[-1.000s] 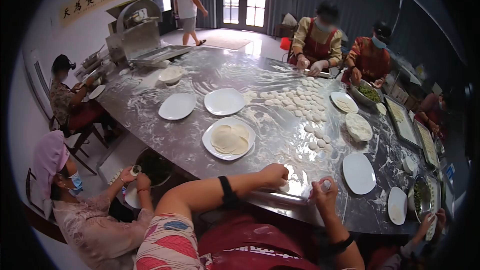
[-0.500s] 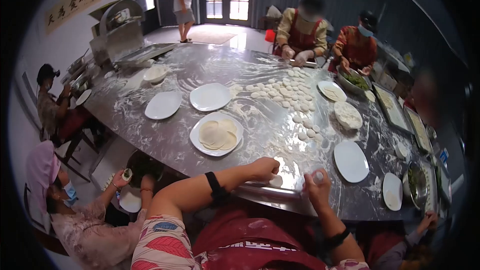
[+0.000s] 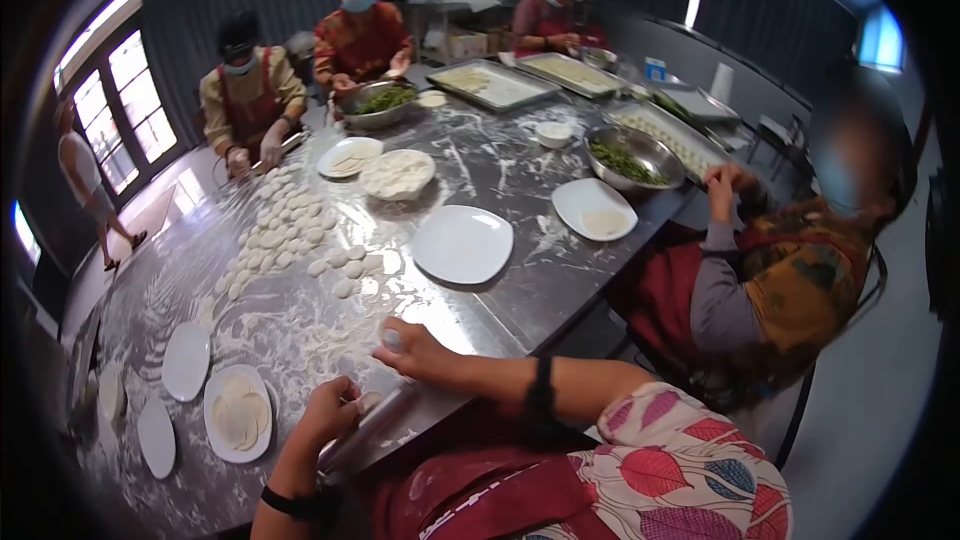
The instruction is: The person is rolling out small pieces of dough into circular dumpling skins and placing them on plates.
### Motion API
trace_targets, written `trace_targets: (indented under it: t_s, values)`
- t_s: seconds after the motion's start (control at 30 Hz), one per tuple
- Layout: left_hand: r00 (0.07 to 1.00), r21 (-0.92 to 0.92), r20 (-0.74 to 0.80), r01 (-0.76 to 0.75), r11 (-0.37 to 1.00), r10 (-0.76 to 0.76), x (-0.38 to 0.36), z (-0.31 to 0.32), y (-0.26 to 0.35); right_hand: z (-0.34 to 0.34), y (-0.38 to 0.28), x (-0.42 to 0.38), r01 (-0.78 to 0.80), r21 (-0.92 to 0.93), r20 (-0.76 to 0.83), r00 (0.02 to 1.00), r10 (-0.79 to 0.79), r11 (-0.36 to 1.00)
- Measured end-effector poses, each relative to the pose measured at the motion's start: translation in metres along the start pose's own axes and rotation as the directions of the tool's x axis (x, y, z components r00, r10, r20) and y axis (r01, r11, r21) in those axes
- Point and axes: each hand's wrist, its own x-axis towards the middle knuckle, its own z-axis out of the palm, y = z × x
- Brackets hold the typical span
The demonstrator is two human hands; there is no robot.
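Near the table's front edge, my left hand [image 3: 331, 410] has its fingers closed on the edge of a small round dough wrapper [image 3: 370, 402], which lies on the metal. My right hand [image 3: 418, 352] is wrapped around a rolling pin [image 3: 391, 340]; only its pale end shows, and the rest is hidden by the hand. Loose flour [image 3: 300, 335] covers the steel table beyond my hands. Left of my left hand, a white plate [image 3: 213, 430] bears a stack of flat dough wrappers [image 3: 241, 410]. Several small dough pieces [image 3: 345, 265] lie ahead.
A bare white plate [image 3: 463, 245] is ahead to the right, and a flour bowl [image 3: 397, 174] behind it. Steel bowls of green filling [image 3: 630, 158] and trays [image 3: 490, 85] stand farther back. One co-worker [image 3: 790, 270] sits at right; others work across the table.
My view has swung to the right, so the table and plates appear farther left. My hands stay close together at the front edge, still with the wrapper and the rolling pin.
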Motion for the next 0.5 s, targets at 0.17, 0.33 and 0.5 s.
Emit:
trace_targets:
  t_s: [0.17,0.33,0.5]
  values:
    - [0.994,0.076,-0.023,-0.108,0.991,0.110,0.022,0.000,-0.010,0.020,0.010,0.038,0.062,-0.048,-0.039,0.997,-0.064,0.997]
    - [0.990,0.076,-0.023,-0.139,0.987,0.142,0.011,-0.001,-0.012,-0.012,-0.012,-0.014,-0.091,0.020,0.109,0.990,0.088,0.996]
    - [1.000,-0.112,0.030,0.010,0.994,-0.007,0.001,-0.001,-0.006,0.004,0.001,0.007,0.044,-0.049,-0.028,0.999,-0.046,0.998]
